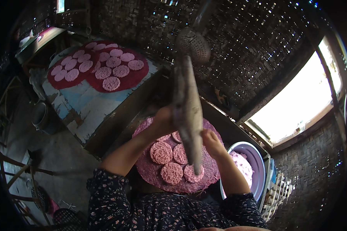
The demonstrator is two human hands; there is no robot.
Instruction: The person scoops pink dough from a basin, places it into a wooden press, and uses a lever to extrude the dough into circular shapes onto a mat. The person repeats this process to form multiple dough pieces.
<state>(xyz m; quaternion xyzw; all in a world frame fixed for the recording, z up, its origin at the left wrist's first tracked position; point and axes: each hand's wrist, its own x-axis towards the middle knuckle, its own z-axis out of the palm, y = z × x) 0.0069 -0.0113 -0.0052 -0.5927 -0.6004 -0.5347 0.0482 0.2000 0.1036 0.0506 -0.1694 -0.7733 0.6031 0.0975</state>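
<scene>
A long, weathered wooden beam (191, 115) stands out toward me across the middle of the view, hiding part of what lies behind it. My left hand (164, 118) reaches to the beam's left side, its fingers hidden behind the wood. Just right of the beam, my right hand (212, 142) has its fingers curled closed; whatever they hold is out of sight. Below both hands lies a round, dark pink woven mat (150, 177). Several round cakes of pink strands sit on it, among them one at the left (161, 152) and one near the front (171, 173).
Right of the mat, a purple-grey basin (259, 169) holds a pale pink mass (241, 165). At the left, a worn blue-white table (85, 111) bears red round mats (131, 79) with several pink cakes. A perforated metal ladle (194, 45) hangs behind the beam. A bucket (44, 117) stands left.
</scene>
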